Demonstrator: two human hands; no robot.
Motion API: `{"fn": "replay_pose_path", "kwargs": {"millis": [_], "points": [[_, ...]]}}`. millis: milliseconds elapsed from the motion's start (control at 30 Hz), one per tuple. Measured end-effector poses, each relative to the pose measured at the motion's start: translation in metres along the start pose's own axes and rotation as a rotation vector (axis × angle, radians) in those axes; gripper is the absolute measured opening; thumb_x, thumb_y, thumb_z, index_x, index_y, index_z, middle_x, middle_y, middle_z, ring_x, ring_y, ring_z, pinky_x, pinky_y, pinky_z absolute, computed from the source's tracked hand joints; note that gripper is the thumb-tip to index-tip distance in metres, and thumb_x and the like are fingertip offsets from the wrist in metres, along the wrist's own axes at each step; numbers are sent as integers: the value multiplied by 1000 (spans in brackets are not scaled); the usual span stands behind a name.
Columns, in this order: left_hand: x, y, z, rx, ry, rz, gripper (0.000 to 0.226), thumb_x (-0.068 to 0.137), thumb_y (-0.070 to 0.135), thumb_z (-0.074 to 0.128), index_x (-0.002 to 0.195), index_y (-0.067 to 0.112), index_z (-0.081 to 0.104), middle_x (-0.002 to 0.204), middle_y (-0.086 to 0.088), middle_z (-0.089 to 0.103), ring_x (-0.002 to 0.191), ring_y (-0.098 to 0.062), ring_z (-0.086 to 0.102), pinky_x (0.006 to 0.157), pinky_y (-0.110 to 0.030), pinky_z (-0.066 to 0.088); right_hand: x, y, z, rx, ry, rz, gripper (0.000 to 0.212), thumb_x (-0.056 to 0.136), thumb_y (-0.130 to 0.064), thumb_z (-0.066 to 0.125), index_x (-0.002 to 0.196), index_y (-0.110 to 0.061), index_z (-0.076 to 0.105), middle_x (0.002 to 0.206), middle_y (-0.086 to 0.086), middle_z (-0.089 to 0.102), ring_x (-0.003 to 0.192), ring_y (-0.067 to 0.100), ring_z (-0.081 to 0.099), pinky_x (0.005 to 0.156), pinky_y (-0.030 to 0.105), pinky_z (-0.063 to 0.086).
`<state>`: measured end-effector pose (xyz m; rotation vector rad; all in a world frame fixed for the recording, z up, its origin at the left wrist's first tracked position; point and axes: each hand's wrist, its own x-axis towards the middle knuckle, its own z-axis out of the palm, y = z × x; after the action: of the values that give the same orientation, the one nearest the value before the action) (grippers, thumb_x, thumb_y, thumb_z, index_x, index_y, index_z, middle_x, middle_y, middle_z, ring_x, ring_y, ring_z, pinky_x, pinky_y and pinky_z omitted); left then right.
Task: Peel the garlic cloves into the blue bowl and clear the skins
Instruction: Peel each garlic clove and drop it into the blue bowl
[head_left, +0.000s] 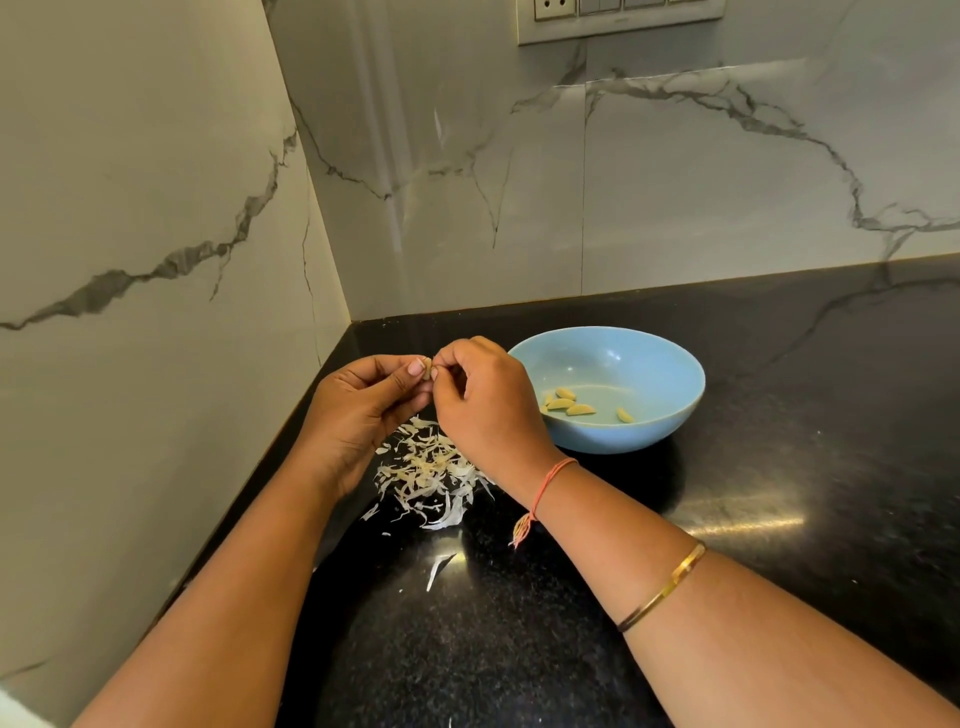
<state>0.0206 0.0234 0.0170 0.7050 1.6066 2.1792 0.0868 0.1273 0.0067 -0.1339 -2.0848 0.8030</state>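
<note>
Your fingertips (415, 368) meet on one small garlic clove (427, 368): your left hand (358, 410) pinches it between thumb and forefinger, and your right hand (483, 400) nips at its right side with thumb and curled fingers. You hold the clove in the air, above the black countertop (779, 415) and just left of the blue bowl (623, 436).

Beneath your hands lies a loose heap of papery skins (431, 467), with a few stray slivers nearer to you. The bowl stands on the counter to the right of your right hand, which hides part of its left rim; five or so peeled cloves (563, 402) lie in its bottom.

An orange thread (550, 478) circles your right wrist and a thin gold bangle (665, 587) sits further up the forearm. Veined marble walls (467, 156) form the corner behind, with a switch plate (618, 21) at the top.
</note>
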Motion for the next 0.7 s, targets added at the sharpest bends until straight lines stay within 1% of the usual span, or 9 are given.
{"fn": "replay_pose_path", "kwargs": {"millis": [167, 267, 367, 467, 600, 700], "points": [[1, -2, 0, -10, -7, -8, 18, 69, 13, 64, 84, 5, 68, 73, -3, 72, 68, -8, 68, 63, -16, 55, 2, 2, 2, -7, 0, 0, 10, 88, -9, 55, 84, -5, 63, 86, 9, 60, 75, 17, 54, 63, 29, 46], [1, -2, 0, -30, -8, -2, 18, 70, 14, 63, 86, 6, 68, 72, -1, 72, 67, -7, 68, 63, -17, 55, 2, 0, 3, 0, 4, 6, 10, 90, -10, 54, 86, -5, 62, 86, 8, 59, 75, 16, 53, 62, 26, 45], [2, -1, -1, -49, -27, -16, 21, 71, 16, 63, 90, 8, 66, 73, 0, 72, 67, -6, 67, 64, -18, 56, 1, -1, 5, 21, 17, 33, 10, 90, -11, 53, 86, -6, 61, 85, 7, 58, 74, 15, 52, 59, 19, 39], [2, -2, -1, -70, -38, -47, 21, 72, 17, 62, 91, 9, 66, 73, 1, 71, 68, -6, 66, 65, -18, 56, 0, 0, 6, 23, 15, 51, 9, 90, -11, 52, 86, -7, 60, 85, 6, 57, 74, 15, 52, 58, 17, 37], [2, -1, -1, -102, -24, -61, 17, 75, 13, 61, 91, 9, 65, 72, 1, 71, 67, -6, 67, 62, -18, 56, -2, 1, 7, 35, 27, 52, 8, 90, -10, 53, 86, -7, 60, 85, 6, 57, 74, 14, 51, 58, 14, 36], [3, -1, -2, -121, 12, -61, 9, 82, 7, 59, 89, 7, 65, 72, -1, 71, 68, -7, 68, 64, -18, 56, -3, -1, 8, 41, 26, 57, 6, 89, -9, 54, 89, -7, 60, 89, 6, 56, 77, 14, 52, 61, 18, 40]]}}
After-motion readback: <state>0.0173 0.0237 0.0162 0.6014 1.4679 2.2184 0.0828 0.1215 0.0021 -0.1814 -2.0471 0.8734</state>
